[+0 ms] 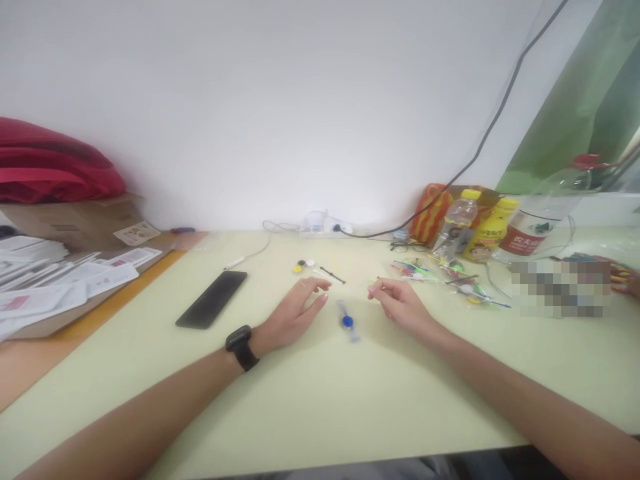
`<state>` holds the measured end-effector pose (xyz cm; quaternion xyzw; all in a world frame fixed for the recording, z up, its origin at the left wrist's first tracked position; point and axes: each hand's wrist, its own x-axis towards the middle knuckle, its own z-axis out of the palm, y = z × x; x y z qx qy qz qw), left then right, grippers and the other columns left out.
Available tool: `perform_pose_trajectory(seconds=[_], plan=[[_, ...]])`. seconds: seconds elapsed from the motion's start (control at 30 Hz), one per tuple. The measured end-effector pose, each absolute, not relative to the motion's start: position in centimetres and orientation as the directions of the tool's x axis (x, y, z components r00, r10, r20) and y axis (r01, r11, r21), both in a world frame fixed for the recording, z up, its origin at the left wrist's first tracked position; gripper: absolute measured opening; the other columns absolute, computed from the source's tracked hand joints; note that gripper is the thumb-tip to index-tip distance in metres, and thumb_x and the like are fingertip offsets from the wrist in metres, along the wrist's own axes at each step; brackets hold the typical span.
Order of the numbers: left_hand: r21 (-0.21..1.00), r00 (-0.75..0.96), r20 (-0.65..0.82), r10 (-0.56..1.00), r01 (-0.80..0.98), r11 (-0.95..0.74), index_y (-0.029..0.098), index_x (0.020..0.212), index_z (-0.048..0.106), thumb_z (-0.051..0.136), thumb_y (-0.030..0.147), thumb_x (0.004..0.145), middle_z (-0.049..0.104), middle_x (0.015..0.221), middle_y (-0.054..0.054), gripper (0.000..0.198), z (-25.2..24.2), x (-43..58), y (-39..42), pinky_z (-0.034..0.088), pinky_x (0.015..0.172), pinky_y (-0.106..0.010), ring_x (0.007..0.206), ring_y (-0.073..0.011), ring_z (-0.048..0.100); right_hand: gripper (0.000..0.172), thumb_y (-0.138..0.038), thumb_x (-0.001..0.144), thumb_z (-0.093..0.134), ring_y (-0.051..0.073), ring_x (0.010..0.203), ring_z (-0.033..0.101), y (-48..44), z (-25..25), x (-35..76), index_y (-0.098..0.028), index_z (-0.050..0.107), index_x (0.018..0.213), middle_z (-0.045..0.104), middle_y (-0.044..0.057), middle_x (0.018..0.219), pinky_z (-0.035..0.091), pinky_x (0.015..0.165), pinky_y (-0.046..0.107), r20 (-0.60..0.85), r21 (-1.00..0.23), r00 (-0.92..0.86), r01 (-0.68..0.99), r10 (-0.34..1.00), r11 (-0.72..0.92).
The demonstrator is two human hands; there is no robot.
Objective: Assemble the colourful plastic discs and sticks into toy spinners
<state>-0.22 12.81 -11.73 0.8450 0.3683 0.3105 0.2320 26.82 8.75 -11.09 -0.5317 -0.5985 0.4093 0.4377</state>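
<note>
nearest the camera, your left forearm [150, 407] and right forearm [525, 400] slant in over the table [300, 427] in the head view, one on either side of the blue disc piece [347, 322]. that piece lies flat between your hands, touched by neither, with a pale, see-through strip showing on its far and near sides. so disc and strip look already together, though you cannot tell from here whether they are fastened or merely laid so. other parts seem left unjoined: beyond the blue disc piece and a little left lie a black disc [301, 263], a yellow disc [297, 269], a white disc [310, 263] and a thin black stick [332, 275]. to its right, past your knuckles, small coloured parts [413, 269] sit in a loose scatter.

your left hand [299, 310] hangs left of the blue disc piece, palm down, fingers softly bent, thumb apart from them, nothing visible in its grasp. your right hand [400, 303] is to its right, fingers curled in and thumb near the forefinger; whether it pinches something tiny, you cannot tell.
</note>
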Motion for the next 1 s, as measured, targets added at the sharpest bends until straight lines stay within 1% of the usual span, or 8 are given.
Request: perform_pose_trajectory(seconds=[0.1,0.3,0.4,0.47,0.57,0.7,0.83,1.0], plan=[[0.569,0.539,0.365,0.759,0.516,-0.640,0.029,0.128,0.057,0.046,0.036,0.105,0.063,0.130,-0.004,0.026,-12.0,-0.8,13.7,0.046,0.108,-0.042,0.121,-0.0232,0.057,0.049,-0.066,0.088,0.061,0.009,0.047,0.031,8.6,-10.8,26.8,-0.018,0.064,0.078,0.037,-0.007,0.051,0.023,0.048,0.025,0.090,-0.952,-0.066,0.287,0.994,0.106],[0.387,0.567,0.393,0.724,0.612,-0.690,0.026,0.129,0.058,0.050,0.029,0.101,0.061,0.133,-0.008,0.029,-12.4,-2.3,15.5,0.042,0.114,-0.049,0.130,-0.0273,0.052,0.048,-0.065,0.089,0.060,0.010,0.048,0.034,8.6,-10.8,26.8,-0.018,0.063,0.078,0.038,-0.007,0.052,0.025,0.049,0.025,0.112,-0.944,-0.088,0.302,0.990,0.134],[0.312,0.600,0.396,0.695,0.624,-0.716,0.023,0.136,0.056,0.050,0.027,0.100,0.059,0.140,-0.010,0.037,-12.3,-2.5,16.3,0.040,0.116,-0.053,0.133,-0.0296,0.048,0.048,-0.065,0.090,0.059,0.010,0.049,0.035,8.6,-10.9,26.8,-0.018,0.064,0.079,0.037,-0.006,0.053,0.026,0.049,0.025,0.123,-0.937,-0.098,0.316,0.988,0.148],[0.278,0.643,0.382,0.664,0.605,-0.746,0.021,0.145,0.052,0.047,0.022,0.099,0.053,0.149,-0.010,0.046,-12.3,-2.4,16.6,0.037,0.118,-0.054,0.137,-0.0299,0.045,0.049,-0.066,0.090,0.059,0.010,0.049,0.034,8.6,-11.0,26.8,-0.018,0.064,0.079,0.037,-0.006,0.053,0.025,0.049,0.025,0.137,-0.932,-0.104,0.323,0.985,0.164],[0.275,0.695,0.350,0.628,0.565,-0.778,0.023,0.155,0.043,0.044,0.020,0.099,0.044,0.159,-0.008,0.056,-12.4,-2.3,17.0,0.033,0.121,-0.054,0.141,-0.0299,0.041,0.052,-0.069,0.089,0.058,0.011,0.050,0.035,8.7,-11.2,26.9,-0.018,0.064,0.078,0.038,-0.005,0.054,0.025,0.048,0.025,0.164,-0.924,-0.102,0.331,0.981,0.189],[0.309,0.706,0.301,0.641,0.564,-0.766,0.028,0.158,0.039,0.047,0.033,0.102,0.041,0.162,-0.005,0.057,-12.7,-2.4,17.4,0.028,0.123,-0.056,0.146,-0.0327,0.036,0.052,-0.069,0.088,0.059,0.012,0.052,0.038,8.6,-11.3,26.9,-0.018,0.064,0.078,0.041,-0.004,0.057,0.028,0.049,0.025,0.173,-0.920,-0.109,0.337,0.979,0.201],[0.339,0.684,0.268,0.679,0.593,-0.730,0.028,0.155,0.043,0.048,0.045,0.102,0.048,0.157,-0.007,0.056,-13.0,-2.7,17.6,0.027,0.122,-0.055,0.145,-0.0345,0.038,0.049,-0.066,0.090,0.059,0.011,0.052,0.038,8.5,-11.2,26.9,-0.018,0.063,0.078,0.042,-0.004,0.060,0.028,0.050,0.025,0.175,-0.917,-0.122,0.341,0.977,0.207],[0.313,0.668,0.335,0.665,0.587,-0.747,0.023,0.146,0.053,0.050,0.041,0.101,0.056,0.143,-0.012,0.049,-12.5,-2.4,17.1,0.035,0.118,-0.053,0.136,-0.0322,0.043,0.048,-0.065,0.090,0.059,0.011,0.053,0.036,8.6,-11.3,27.0,-0.018,0.063,0.078,0.042,-0.004,0.061,0.027,0.050,0.026,0.182,-0.917,-0.140,0.334,0.973,0.220]])
